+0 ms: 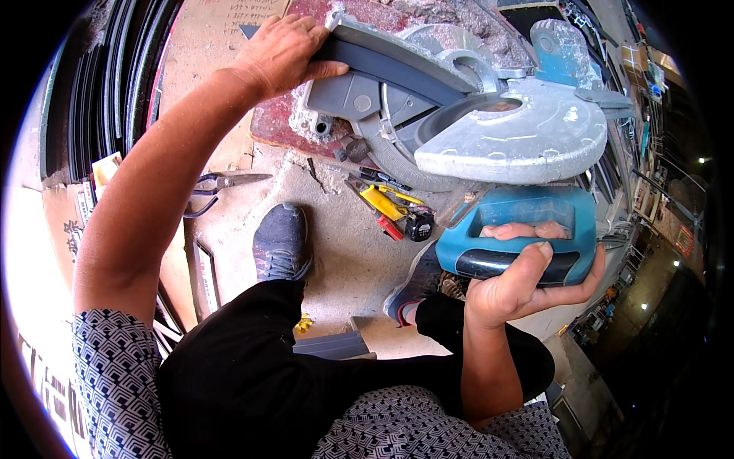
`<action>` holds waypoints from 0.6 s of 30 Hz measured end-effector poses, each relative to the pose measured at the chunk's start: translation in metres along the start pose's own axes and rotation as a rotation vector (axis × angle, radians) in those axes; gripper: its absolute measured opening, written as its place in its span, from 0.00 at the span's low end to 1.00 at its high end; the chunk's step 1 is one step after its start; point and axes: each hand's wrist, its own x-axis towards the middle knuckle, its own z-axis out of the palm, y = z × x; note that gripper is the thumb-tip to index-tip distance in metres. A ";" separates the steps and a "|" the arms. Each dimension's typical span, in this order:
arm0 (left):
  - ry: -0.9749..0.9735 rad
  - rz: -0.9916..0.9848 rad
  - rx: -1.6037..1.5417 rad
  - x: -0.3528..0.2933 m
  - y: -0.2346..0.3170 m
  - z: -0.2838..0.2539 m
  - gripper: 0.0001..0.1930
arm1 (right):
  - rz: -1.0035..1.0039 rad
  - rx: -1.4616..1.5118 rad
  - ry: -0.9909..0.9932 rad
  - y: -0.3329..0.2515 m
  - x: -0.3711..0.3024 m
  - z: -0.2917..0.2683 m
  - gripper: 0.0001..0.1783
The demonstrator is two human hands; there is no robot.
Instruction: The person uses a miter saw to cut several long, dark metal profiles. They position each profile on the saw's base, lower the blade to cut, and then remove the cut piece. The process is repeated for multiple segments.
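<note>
A dusty mitre saw [527, 138] with a grey blade guard and a teal handle [505, 203] sits low on a red board. My right hand [524, 287] is wrapped round the handle, its fingers showing through the opening and its thumb on the near side. A dark grey profile strip [390, 73] lies along the saw's fence and runs toward the blade guard. At its left part my left hand [279, 53] grips the strip, thumb on the near face and fingers over the top. The guard hides the blade's lower edge.
Scissors [229, 181], a yellow utility knife [382, 203] and a black tape measure [420, 226] lie on the floor between my feet and the saw. Long black profiles [99, 99] are stacked at the left. Grey offcuts [332, 346] lie between my legs.
</note>
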 end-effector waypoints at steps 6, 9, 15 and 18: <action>0.043 0.014 -0.001 0.000 -0.001 0.005 0.40 | 0.014 -0.010 0.009 -0.002 0.000 0.001 0.42; 0.057 0.018 -0.003 0.000 -0.002 0.006 0.40 | 0.034 0.011 0.031 -0.004 0.000 0.004 0.42; 0.091 0.017 0.013 0.001 -0.003 0.011 0.40 | 0.021 0.004 0.014 -0.001 0.002 0.000 0.42; 0.076 0.016 0.012 0.002 -0.001 0.009 0.40 | 0.052 0.005 0.016 -0.005 0.003 0.000 0.42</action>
